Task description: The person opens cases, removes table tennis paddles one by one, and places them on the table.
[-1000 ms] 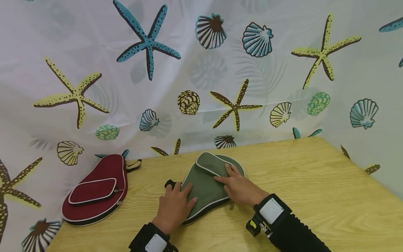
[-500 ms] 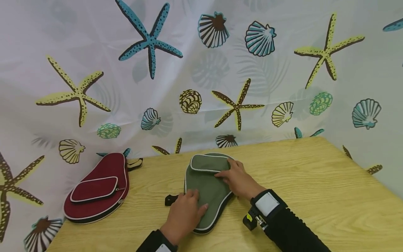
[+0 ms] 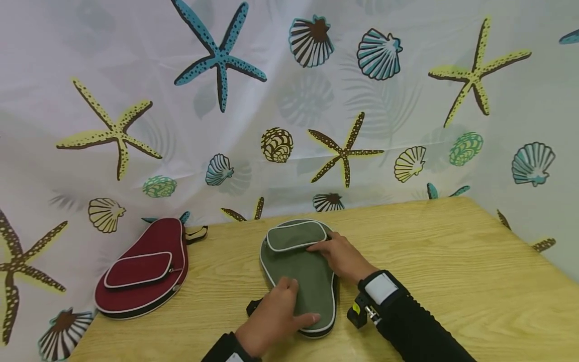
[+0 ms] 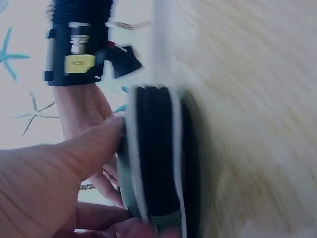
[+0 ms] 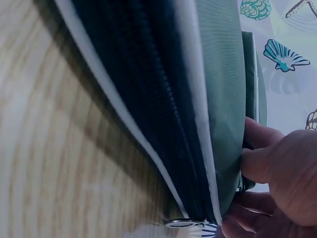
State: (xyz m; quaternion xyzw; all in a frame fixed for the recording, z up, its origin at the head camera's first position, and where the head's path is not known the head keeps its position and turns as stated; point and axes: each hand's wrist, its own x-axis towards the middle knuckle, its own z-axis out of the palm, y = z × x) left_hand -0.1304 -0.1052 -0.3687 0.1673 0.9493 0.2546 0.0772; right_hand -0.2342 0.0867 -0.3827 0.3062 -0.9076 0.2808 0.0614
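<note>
A green table tennis bat case (image 3: 303,281) with white piping and a front pocket (image 3: 296,236) lies on the table, its narrow end towards me. My left hand (image 3: 276,314) grips the narrow part, thumb on the upper face and fingers at the left side. At the wide end's right side, my right hand (image 3: 346,256) grips the edge by the pocket, thumb near the pocket's lower rim. The dark zipped side wall (image 4: 161,153) fills the middle of the left wrist view. In the right wrist view, the case's zip (image 5: 173,104) is closed, with a metal ring (image 5: 179,223) at its end.
A dark red case (image 3: 140,266) of the same shape lies at the table's left, its black strap (image 3: 196,235) pointing right. Behind the wooden table (image 3: 429,251) hangs a white curtain (image 3: 253,115) printed with starfish and shells. A black tab (image 3: 253,305) sticks out beside my left hand.
Under both hands the green case has turned so that its narrow end swings towards me and the pocket faces more squarely forward. My left hand has moved right and nearer. The red case stays put.
</note>
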